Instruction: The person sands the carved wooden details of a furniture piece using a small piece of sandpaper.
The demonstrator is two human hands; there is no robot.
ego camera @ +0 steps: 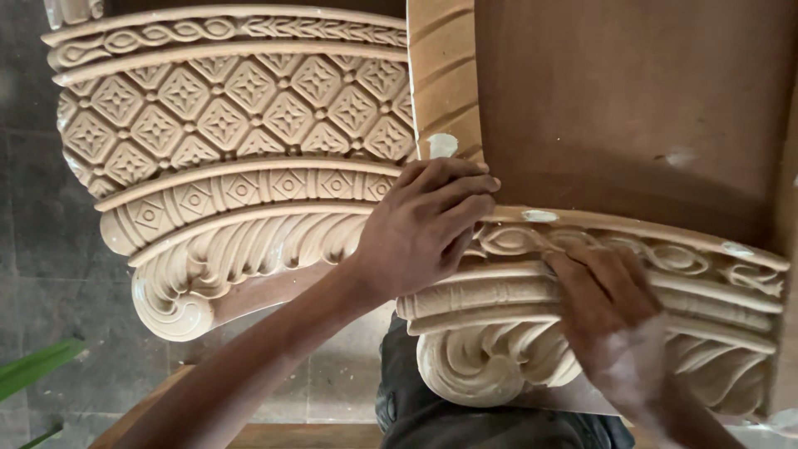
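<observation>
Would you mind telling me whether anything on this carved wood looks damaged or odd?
Yes: pale patches dot the carved wood, on the fluted upright, along the curved moulding and on the flat brown panel. They stand out against the tan surface. The right hand is dusted white too.

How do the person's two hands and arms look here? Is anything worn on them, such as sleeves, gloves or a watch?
Both are bare: no sleeve, glove, watch or ring shows. The left hand has a long bare forearm reaching to the bottom edge. The right hand is blurred, and pale whitish dust or filler covers its wrist and forearm.
</observation>
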